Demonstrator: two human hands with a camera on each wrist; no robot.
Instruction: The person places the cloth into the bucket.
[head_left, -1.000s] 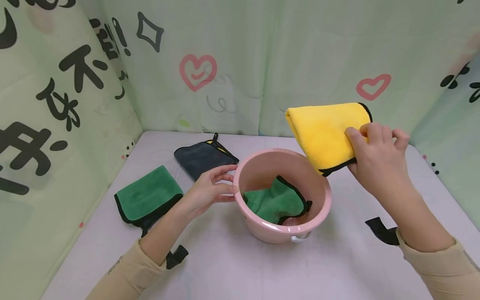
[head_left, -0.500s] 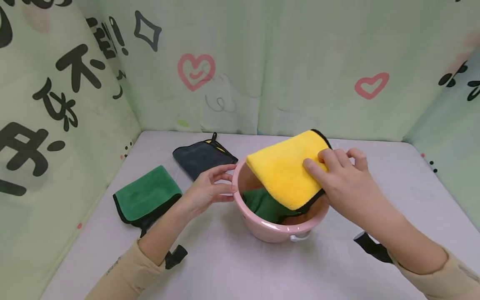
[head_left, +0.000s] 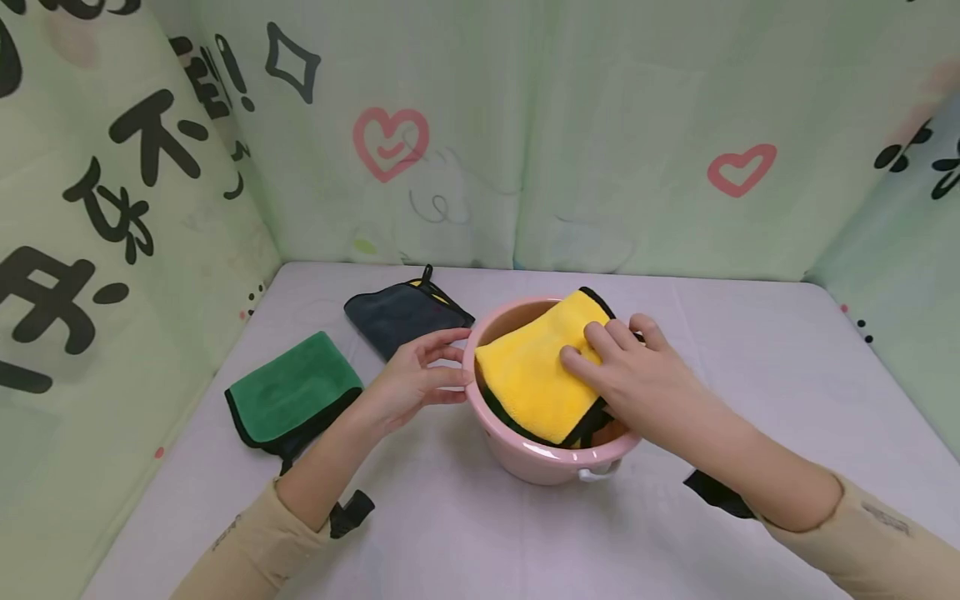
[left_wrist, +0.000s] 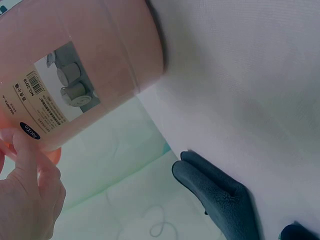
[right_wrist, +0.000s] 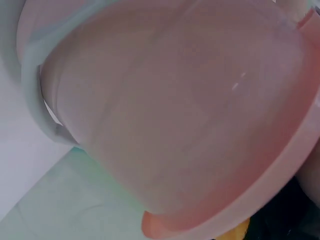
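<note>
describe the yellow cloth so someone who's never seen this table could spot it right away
Start at the pink bucket in the middle of the pale table. The yellow cloth lies folded in its mouth, with the right hand resting on it and the left hand at the rim. It is the only yellow one; the green cloth and dark grey cloth lie flat on the table to the left.
</note>
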